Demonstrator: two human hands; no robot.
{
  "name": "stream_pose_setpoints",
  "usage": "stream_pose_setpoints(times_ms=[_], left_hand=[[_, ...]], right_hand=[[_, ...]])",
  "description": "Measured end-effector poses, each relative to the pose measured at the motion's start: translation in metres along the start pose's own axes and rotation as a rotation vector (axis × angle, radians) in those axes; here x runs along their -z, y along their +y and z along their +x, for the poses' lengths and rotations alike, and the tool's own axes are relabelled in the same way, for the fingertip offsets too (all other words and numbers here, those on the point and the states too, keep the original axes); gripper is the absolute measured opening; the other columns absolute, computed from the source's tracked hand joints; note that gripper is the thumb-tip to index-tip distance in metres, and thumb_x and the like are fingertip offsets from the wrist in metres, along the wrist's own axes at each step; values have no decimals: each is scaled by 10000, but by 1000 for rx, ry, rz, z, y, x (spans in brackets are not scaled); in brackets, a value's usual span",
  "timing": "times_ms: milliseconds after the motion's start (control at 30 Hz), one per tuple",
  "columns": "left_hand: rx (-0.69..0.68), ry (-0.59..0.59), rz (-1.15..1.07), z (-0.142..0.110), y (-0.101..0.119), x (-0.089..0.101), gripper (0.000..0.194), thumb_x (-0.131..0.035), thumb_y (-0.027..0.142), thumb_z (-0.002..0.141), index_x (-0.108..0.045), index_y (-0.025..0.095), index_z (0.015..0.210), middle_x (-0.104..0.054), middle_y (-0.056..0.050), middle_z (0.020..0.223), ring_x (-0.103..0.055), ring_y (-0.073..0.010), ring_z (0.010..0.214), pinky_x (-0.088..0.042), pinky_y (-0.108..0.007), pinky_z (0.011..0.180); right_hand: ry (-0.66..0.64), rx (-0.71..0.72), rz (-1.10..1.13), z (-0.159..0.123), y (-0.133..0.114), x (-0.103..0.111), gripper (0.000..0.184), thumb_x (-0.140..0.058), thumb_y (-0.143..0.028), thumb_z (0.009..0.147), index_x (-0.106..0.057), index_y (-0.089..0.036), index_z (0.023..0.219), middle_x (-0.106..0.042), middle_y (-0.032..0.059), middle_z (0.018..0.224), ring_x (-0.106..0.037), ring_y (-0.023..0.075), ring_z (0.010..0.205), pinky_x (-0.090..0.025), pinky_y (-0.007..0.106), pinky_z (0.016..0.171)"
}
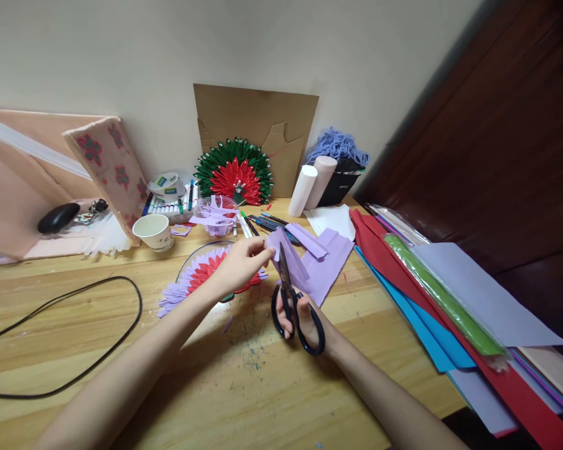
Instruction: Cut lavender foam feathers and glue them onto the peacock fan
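My left hand (pixel 251 262) pinches the top left corner of a purple strip of crepe paper (pixel 294 265) above the table. In my right hand (pixel 304 315) is a pair of black-handled scissors (pixel 284 272), fingers through the loops. The blades point up and lie against the purple paper close to my left fingertips. Behind them a larger purple paper sheet (pixel 326 269) lies on the table with a folded purple piece (pixel 306 240) on it. Partly hidden by my left forearm is a round fan of red and purple paper petals (pixel 182 294).
A white paper cup (pixel 154 234) and a clear bowl of purple scraps (pixel 216 215) stand to the left. A green and red petal fan (pixel 237 172) leans on cardboard (pixel 258 106). Coloured paper sheets (pixel 417 312) cover the right edge. A black cable (pixel 138 306) loops at left.
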State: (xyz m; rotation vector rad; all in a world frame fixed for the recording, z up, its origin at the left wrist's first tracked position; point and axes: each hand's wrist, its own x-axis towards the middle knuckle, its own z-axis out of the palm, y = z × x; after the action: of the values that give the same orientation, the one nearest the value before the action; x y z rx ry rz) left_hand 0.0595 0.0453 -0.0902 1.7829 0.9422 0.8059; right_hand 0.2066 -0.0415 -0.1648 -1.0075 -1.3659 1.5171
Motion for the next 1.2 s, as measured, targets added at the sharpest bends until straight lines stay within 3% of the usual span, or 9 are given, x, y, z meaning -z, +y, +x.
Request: stream_pose_setpoints(times_ms=[167,433,600,900,1200], left_hand=[[32,-50,-32,-1,3,-2,169,-451,284,749,-462,183,615,-414,52,575,-407,-106,568,-318,-234,552],[8,-7,-1,1,-1,2,197,-446,270,751,-412,192,573,-350,56,557,-354,-100,548,-280,-240,538],[6,9,-17,2,0,3,174,-427,233,739,-432,190,571,-367,53,552,-362,-103,555,-288,-241,550],[27,-76,-24,-1,3,-2,137,-433,208,717,-446,187,583,-379,45,569,-380,-108,569,-309,-239,544],[8,-26,-10,0,5,3,204,-432,224,740,-376,197,546,-319,52,557,-330,-105,554,-256,-250,540]], right_hand=[[27,-26,-1,0,0,0,714,-283,-853,599,-439,-178,770,-396,-74,455,-407,73,361,-353,191,383],[78,-8,-32,2,-2,2,642,-370,-820,617,-424,-189,720,-357,-90,406,-360,59,308,-319,171,330],[40,2,-60,1,-3,2,660,-335,-825,629,-431,-184,753,-381,-77,435,-387,69,345,-332,184,368],[44,19,-121,-2,-7,5,696,-295,-838,625,-440,-180,800,-423,-53,484,-433,92,410,-385,216,424],[119,32,-119,1,-7,5,632,-385,-809,624,-433,-188,732,-352,-88,426,-331,54,328,-333,178,346]])
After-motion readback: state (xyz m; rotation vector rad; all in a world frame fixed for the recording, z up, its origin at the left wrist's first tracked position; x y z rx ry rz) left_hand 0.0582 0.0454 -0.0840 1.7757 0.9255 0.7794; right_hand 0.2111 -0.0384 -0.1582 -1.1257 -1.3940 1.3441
